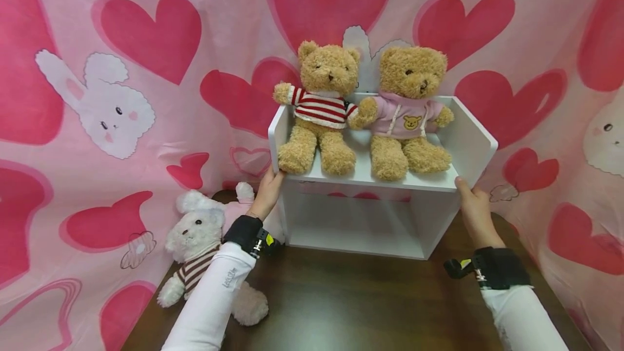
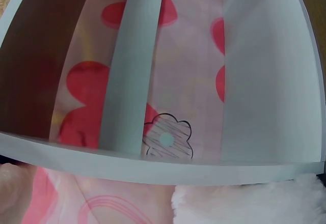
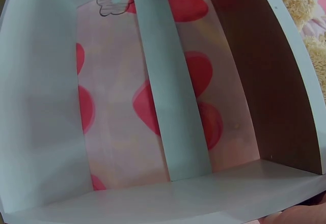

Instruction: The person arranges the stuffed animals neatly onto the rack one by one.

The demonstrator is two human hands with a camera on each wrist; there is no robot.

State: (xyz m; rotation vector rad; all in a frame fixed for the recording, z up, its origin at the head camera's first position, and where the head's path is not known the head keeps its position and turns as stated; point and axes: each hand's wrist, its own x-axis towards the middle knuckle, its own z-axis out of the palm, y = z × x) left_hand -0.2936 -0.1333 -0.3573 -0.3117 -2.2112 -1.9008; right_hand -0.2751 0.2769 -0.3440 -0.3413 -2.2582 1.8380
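Observation:
A white two-tier shelf stands on the brown table with its front facing me. My left hand holds its left side, just below the upper board. At the right end of that board, my right hand grips the side, thumb at the front edge and the other fingers hidden. Two tan teddy bears sit on top, one in a red-and-white striped sweater, the other in a pink hoodie. Both wrist views look into the lower compartment, where a white back rail crosses in front of the patterned cloth.
Left of the shelf, a white plush toy in a brown striped top leans beside another plush in pink, partly behind my left arm. Pink heart-printed cloth hangs behind and on both sides of the table.

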